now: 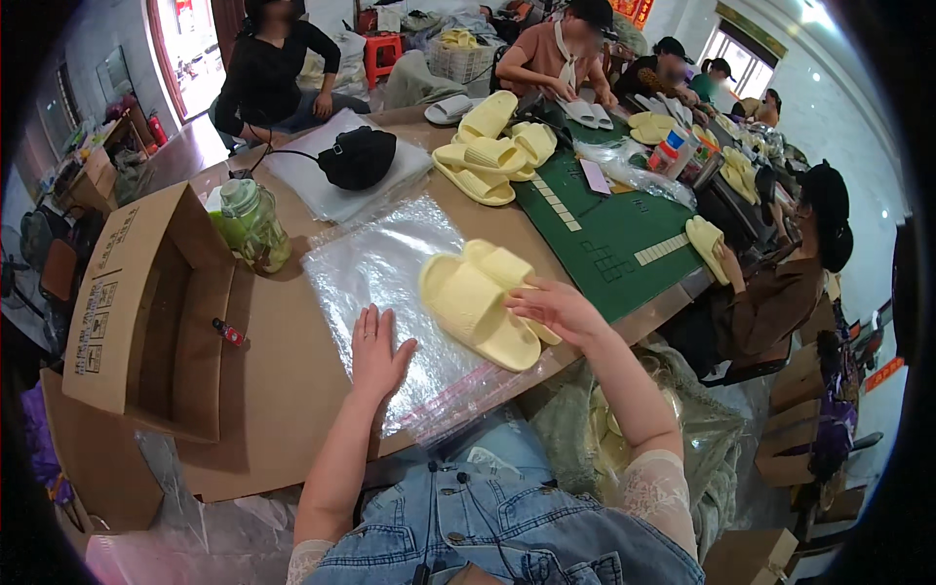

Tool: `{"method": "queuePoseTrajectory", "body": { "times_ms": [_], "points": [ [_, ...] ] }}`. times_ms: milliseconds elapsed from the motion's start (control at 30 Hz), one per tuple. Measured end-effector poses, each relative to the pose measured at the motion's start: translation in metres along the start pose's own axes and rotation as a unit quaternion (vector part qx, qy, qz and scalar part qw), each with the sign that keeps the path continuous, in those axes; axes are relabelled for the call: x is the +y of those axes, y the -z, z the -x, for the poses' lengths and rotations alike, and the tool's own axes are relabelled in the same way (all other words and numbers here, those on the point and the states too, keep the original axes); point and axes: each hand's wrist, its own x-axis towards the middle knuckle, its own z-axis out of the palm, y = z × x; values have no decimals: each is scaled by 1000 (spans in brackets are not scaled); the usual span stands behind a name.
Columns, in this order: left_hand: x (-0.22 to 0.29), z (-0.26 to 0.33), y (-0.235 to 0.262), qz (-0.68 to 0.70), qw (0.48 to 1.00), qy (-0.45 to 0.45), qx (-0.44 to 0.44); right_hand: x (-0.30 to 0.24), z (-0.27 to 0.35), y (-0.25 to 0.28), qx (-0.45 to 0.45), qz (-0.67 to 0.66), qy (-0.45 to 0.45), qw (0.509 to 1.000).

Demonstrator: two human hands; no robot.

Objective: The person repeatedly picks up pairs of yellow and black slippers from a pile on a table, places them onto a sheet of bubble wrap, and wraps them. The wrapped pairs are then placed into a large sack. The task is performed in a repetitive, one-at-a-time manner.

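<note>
A pair of pale yellow slippers (pixel 473 314) lies over a stack of clear plastic bags (pixel 385 258) at the table's near side. One slipper partly covers the other. From the right, my right hand (pixel 558 310) reaches onto the pair, its curled fingers closed on the slippers' near right side; the exact grip is partly hidden. My left hand (pixel 380 353) rests flat on the bags, fingers stretched out and holding nothing, a little left of the slippers.
An open cardboard box (pixel 146 312) and a green-lidded jar (pixel 255 226) stand left. Beyond the bags lie a black cap (pixel 357 158) and piled yellow slippers (pixel 483 156). A green cutting mat (pixel 595 229) is at the right. Several people sit around the table, one holding a slipper (pixel 706 246).
</note>
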Motion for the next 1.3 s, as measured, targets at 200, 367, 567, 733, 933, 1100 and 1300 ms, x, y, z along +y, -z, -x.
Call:
{"method": "queuePoseTrajectory", "body": {
  "times_ms": [200,367,567,733,933,1100,1300],
  "points": [
    [4,0,3,-4,1000,0,4,30,-37,15,94,540,85,832],
    [1,4,-5,-34,999,-21,9,56,-63,9,70,633,76,767],
    [0,3,-2,-36,999,-28,0,77,-97,-14,92,675,199,704],
    [1,2,-3,-43,999,-26,-1,85,-112,-11,87,696,269,660],
    [3,1,0,-29,999,-30,-1,94,-99,-4,140,642,245,713],
    [9,1,5,-26,999,-20,-9,93,-32,18,243,523,226,785],
    [19,2,17,11,987,-129,-92,102,48,56,307,379,295,822]
  ]
}}
